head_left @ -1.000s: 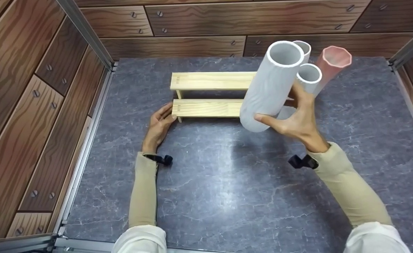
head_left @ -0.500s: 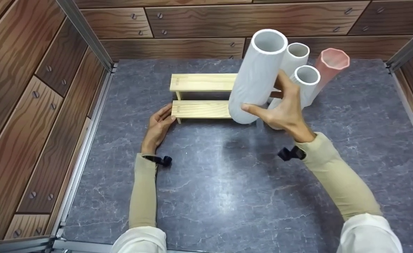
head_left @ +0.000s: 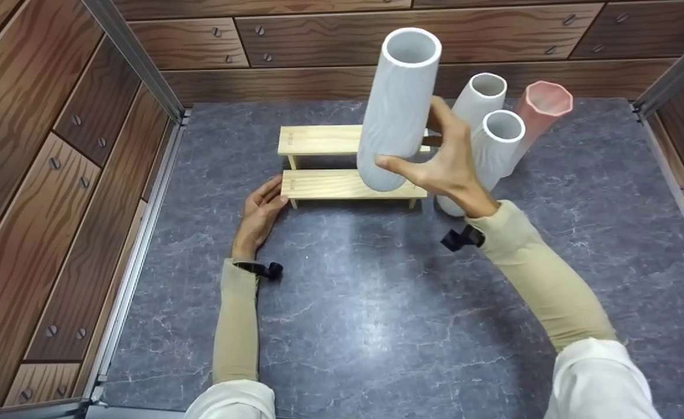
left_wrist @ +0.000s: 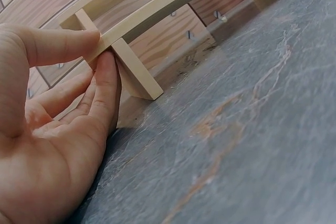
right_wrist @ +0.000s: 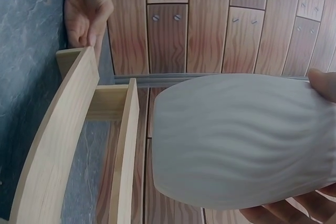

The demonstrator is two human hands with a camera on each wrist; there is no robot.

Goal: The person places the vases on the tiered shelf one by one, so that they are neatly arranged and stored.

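My right hand [head_left: 449, 160] grips a tall white vase [head_left: 400, 110] with a wavy surface, thumb on the near side and fingers behind. The vase tilts slightly and overlaps the two-tier wooden shelf [head_left: 324, 184] in the head view; in the right wrist view, its base [right_wrist: 178, 145] is off the boards. At the shelf's left end, my left hand [head_left: 257, 218] pinches the lower board. The left wrist view shows the thumb on the board's end [left_wrist: 113, 38] and the fingertips beneath it, beside the short leg.
Two more white vases, a rear one [head_left: 479, 99] and a nearer one [head_left: 496, 145], stand right of the shelf. Beside them is a pink faceted vase [head_left: 542, 110]. Wood-patterned walls [head_left: 318, 43] enclose the dark marbled tabletop [head_left: 347, 302].
My right hand has carried the white vase left and away from me, from beside the other vases to over the shelf. My left hand has stayed at the shelf's end.
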